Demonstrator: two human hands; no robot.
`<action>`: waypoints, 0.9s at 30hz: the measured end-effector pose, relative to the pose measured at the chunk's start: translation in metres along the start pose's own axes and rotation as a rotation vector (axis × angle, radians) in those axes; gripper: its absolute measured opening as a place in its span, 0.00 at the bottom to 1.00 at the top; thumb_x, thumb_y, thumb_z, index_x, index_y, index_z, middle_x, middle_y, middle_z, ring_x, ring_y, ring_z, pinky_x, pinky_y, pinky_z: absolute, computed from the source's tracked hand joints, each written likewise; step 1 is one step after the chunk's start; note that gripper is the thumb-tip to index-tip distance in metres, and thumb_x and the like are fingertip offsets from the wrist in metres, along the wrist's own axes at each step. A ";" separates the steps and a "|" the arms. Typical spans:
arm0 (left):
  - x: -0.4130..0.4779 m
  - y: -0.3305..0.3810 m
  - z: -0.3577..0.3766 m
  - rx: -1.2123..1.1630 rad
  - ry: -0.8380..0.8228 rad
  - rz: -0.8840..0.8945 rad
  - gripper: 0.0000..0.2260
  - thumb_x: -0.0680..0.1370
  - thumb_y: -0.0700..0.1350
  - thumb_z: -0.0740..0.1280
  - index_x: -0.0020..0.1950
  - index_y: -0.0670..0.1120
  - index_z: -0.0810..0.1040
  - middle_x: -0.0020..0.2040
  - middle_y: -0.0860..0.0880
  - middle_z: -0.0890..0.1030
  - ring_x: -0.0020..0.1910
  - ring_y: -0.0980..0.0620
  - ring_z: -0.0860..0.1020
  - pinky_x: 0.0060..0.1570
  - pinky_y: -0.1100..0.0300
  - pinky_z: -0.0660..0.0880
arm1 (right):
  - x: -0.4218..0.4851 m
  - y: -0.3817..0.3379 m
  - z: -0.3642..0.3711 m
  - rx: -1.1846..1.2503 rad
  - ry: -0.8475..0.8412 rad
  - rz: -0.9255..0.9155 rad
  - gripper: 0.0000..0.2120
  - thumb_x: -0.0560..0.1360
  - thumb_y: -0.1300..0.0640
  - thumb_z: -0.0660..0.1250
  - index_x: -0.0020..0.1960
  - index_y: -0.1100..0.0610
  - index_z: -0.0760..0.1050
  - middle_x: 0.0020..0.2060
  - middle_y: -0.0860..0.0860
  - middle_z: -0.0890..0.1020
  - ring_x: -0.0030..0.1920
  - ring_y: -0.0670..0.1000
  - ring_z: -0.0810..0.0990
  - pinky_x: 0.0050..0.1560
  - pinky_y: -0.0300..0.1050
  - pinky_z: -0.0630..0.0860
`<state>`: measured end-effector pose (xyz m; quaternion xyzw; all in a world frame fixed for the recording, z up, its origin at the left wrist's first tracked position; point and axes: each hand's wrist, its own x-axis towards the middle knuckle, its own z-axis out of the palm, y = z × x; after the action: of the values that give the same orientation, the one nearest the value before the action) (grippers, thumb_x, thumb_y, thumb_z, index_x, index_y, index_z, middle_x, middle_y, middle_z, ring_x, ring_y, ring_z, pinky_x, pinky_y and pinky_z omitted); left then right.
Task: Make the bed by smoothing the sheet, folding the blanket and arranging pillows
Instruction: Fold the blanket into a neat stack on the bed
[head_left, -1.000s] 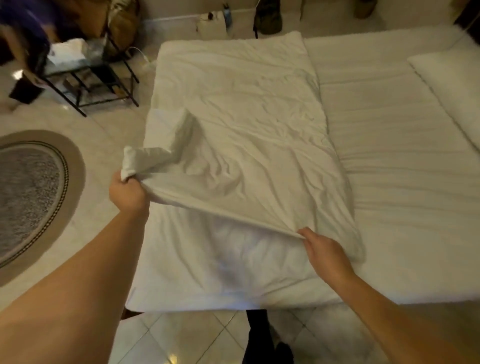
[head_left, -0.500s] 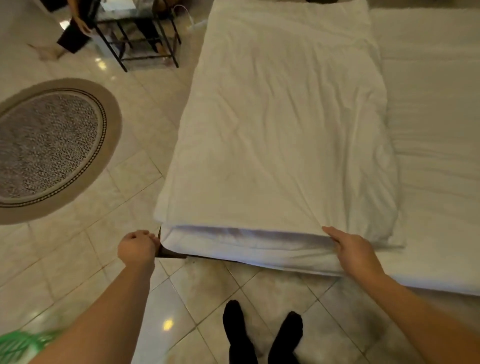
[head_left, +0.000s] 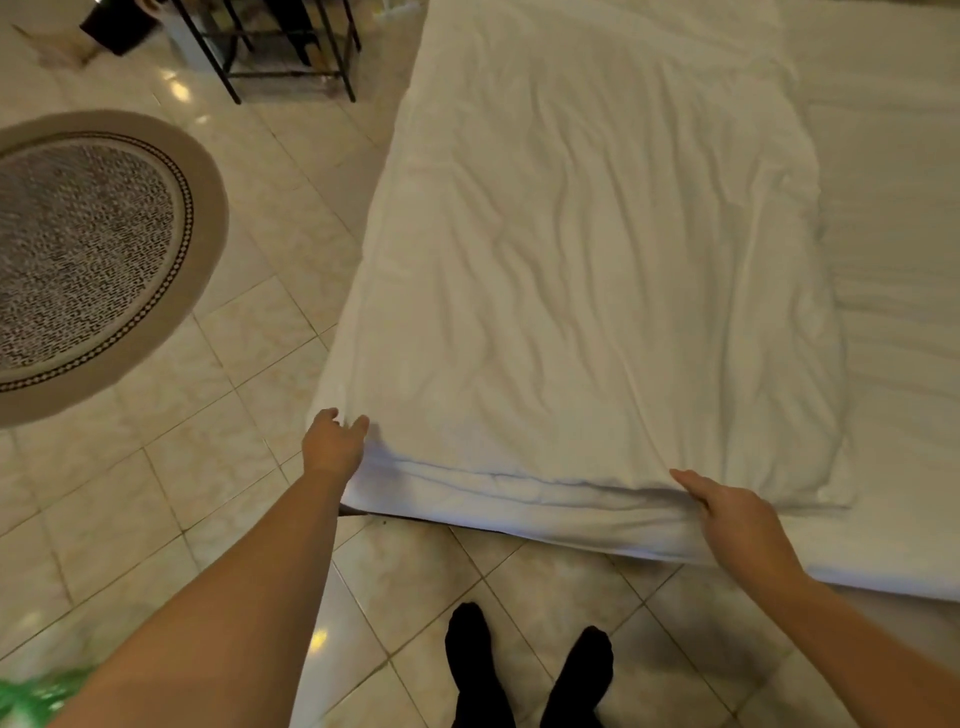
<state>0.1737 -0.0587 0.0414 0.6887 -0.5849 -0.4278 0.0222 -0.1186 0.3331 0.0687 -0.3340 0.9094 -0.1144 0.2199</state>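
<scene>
Far left of your left fingers, well apart: a round grey-and-black patterned rug with a wide beige border (head_left: 88, 260) on the glossy beige tiled floor (head_left: 218, 467). Below it, at the picture's bottom corner, is a blurred bright green thing (head_left: 36, 696); you cannot tell what it is. Far beyond your left fingers, at the top edge, stand the legs of a black metal-frame rack (head_left: 291, 57).

Your left hand (head_left: 332, 441) is at the near left corner of the folded white blanket (head_left: 597, 260). Its fingers (head_left: 326, 414) are loosely spread and only slightly bent. The tips touch the corner cloth and grip nothing.

The blanket lies flat and creased, a long rectangle running away from both sets of fingers along the left part of the bed. Its doubled near edge spans the gap between your two hands. It hangs just over the bed's front edge.

Below and between your hands, your two feet in black socks (head_left: 524, 670) stand on the tiles, close to the bed.

Your right hand (head_left: 732, 519) rests palm-down on the blanket's near edge, close to its right corner. The fingers (head_left: 685, 480) are stretched nearly straight and point left along the fold. They press on the cloth without closing on it. The lower fingertips are lost in the fold's shadow.

Right of your right fingers, the white ribbed bed sheet (head_left: 893, 260) lies bare, touching the blanket's long right side.
</scene>
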 end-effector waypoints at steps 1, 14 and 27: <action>0.008 0.002 0.005 0.000 -0.007 -0.005 0.30 0.80 0.52 0.68 0.78 0.41 0.66 0.73 0.40 0.73 0.71 0.39 0.72 0.68 0.49 0.69 | 0.001 0.002 0.004 -0.001 0.002 -0.004 0.24 0.79 0.71 0.59 0.69 0.54 0.77 0.63 0.54 0.81 0.59 0.58 0.82 0.59 0.46 0.75; 0.044 -0.007 -0.068 0.141 0.225 0.194 0.09 0.77 0.38 0.68 0.43 0.36 0.70 0.36 0.40 0.73 0.33 0.43 0.69 0.30 0.54 0.64 | -0.002 -0.028 0.025 0.019 -0.043 0.045 0.25 0.79 0.71 0.59 0.71 0.51 0.75 0.68 0.53 0.77 0.66 0.53 0.78 0.66 0.42 0.70; 0.075 -0.036 -0.058 0.538 0.120 0.234 0.17 0.79 0.42 0.66 0.65 0.35 0.72 0.64 0.32 0.74 0.60 0.31 0.73 0.55 0.38 0.74 | 0.004 -0.072 0.083 -0.077 -0.197 0.230 0.21 0.81 0.57 0.57 0.72 0.53 0.73 0.63 0.53 0.81 0.60 0.54 0.80 0.57 0.50 0.77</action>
<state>0.2335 -0.1366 0.0165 0.6217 -0.7504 -0.2106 -0.0773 -0.0420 0.2715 0.0202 -0.2454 0.9194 -0.0200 0.3068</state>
